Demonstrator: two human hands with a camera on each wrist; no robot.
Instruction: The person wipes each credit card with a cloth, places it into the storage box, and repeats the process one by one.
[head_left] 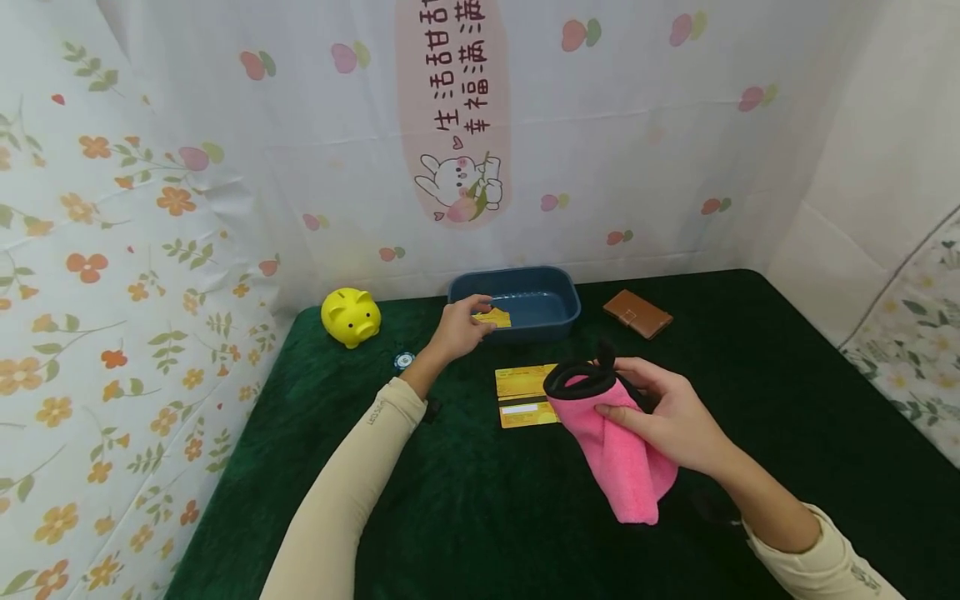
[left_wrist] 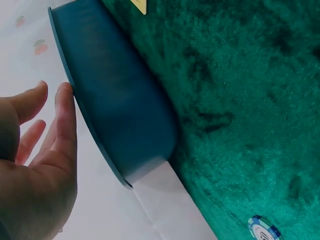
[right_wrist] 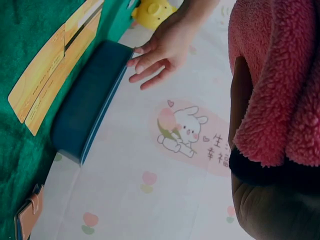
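I note right hand (head_left: 678, 418) gripping pink fleece pouch (head_left: 617, 454); left hand (head_left: 459, 327), released, nearer blue bin (head_left: 536, 333). Bin lies beyond, left of right grip, long axis crosswise.

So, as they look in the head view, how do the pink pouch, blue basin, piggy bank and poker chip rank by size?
1. Pink pouch and blue basin: too alike to rank; the pouch looks nearer the camera.
2. Piggy bank
3. Poker chip

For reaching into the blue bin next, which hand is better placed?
Probably the left hand: it is at the rim of the blue bin and looks empty in both wrist views. The right hand grips the pink pouch, farther away.
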